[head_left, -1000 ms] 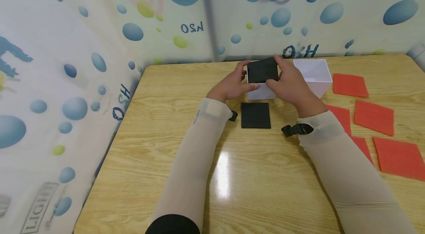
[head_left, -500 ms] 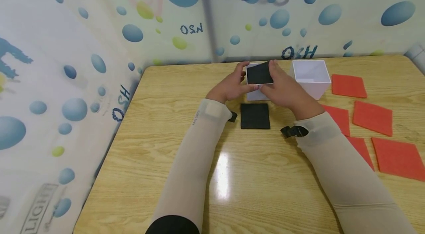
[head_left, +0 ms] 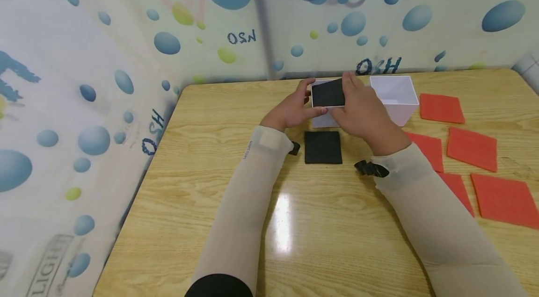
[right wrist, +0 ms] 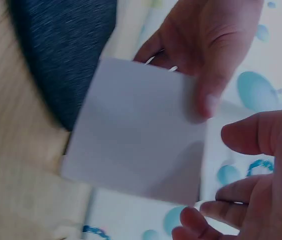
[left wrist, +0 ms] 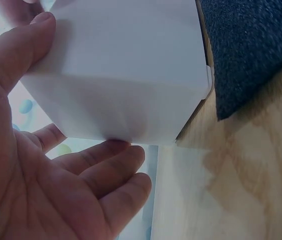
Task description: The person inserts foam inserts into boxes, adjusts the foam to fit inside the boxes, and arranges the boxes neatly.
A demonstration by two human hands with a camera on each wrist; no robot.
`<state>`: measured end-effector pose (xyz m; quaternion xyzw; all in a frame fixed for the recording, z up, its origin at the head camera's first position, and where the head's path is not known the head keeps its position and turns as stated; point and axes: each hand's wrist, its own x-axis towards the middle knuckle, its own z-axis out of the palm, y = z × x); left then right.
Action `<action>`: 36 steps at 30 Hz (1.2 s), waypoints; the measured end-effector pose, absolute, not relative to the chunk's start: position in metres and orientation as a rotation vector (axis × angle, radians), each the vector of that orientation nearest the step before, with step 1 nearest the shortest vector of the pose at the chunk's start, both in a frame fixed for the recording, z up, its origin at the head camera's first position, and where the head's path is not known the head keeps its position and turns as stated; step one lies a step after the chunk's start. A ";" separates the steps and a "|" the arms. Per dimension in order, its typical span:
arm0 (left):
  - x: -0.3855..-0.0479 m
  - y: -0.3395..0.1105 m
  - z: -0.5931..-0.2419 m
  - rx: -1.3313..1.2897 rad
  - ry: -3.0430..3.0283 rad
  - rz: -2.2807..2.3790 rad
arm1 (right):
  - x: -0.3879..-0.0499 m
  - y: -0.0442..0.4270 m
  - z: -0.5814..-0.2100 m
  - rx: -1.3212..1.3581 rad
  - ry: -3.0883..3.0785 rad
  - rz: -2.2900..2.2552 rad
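A white open-topped box stands near the table's back edge. My left hand holds its left side; in the left wrist view, the thumb lies on one wall of the box and the fingers touch the adjoining wall. Within the box's mouth sits a black square sheet, its far edge slanting. Over the right rim is my right hand, covering that end of the sheet. Its thumb and fingers are spread apart in the right wrist view, near the rim. Another black square lies in front.
To the right stands a second white box, open at the top. Several red squares, among them one red square beside that box, lie on the right part of the wooden table. A patterned wall covering rises behind the table.
The black sheet has sunk from above the rim into the box's mouth. My right hand has moved slightly left over the box and its grip has loosened; the left hand keeps its place.
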<state>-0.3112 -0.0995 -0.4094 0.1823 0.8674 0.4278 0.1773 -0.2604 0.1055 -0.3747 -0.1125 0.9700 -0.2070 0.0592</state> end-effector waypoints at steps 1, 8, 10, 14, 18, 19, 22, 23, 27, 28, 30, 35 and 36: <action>-0.312 -0.100 -0.410 0.518 2.454 1.214 | -0.258 0.104 -0.371 -0.341 2.958 -0.600; -0.313 -0.099 -0.411 0.511 2.465 1.211 | -0.242 0.090 -0.355 -0.489 2.879 -0.349; -0.313 -0.099 -0.412 0.506 2.466 1.211 | -0.241 0.089 -0.356 -0.513 2.821 -0.314; -0.313 -0.099 -0.412 0.502 2.461 1.209 | -0.240 0.088 -0.362 -0.509 2.768 -0.297; -0.313 -0.100 -0.412 0.516 2.462 1.212 | -0.241 0.088 -0.365 -0.503 2.767 -0.302; -0.313 -0.100 -0.412 0.520 2.463 1.215 | -0.241 0.088 -0.366 -0.503 2.769 -0.305; -0.313 -0.099 -0.411 0.532 2.464 1.220 | -0.242 0.088 -0.367 -0.509 2.781 -0.304; -0.313 -0.099 -0.411 0.536 2.465 1.220 | -0.243 0.088 -0.368 -0.512 2.787 -0.303; -0.313 -0.099 -0.412 0.542 2.461 1.218 | -0.245 0.088 -0.371 -0.531 2.812 -0.298; -0.313 -0.100 -0.412 0.543 2.461 1.215 | -0.245 0.088 -0.372 -0.536 2.819 -0.296; -0.313 -0.100 -0.412 0.540 2.459 1.210 | -0.246 0.089 -0.373 -0.546 2.829 -0.297; -0.312 -0.100 -0.412 0.540 2.456 1.205 | -0.249 0.090 -0.378 -0.564 2.853 -0.316; -0.312 -0.100 -0.411 0.540 2.456 1.204 | -0.250 0.090 -0.379 -0.566 2.857 -0.319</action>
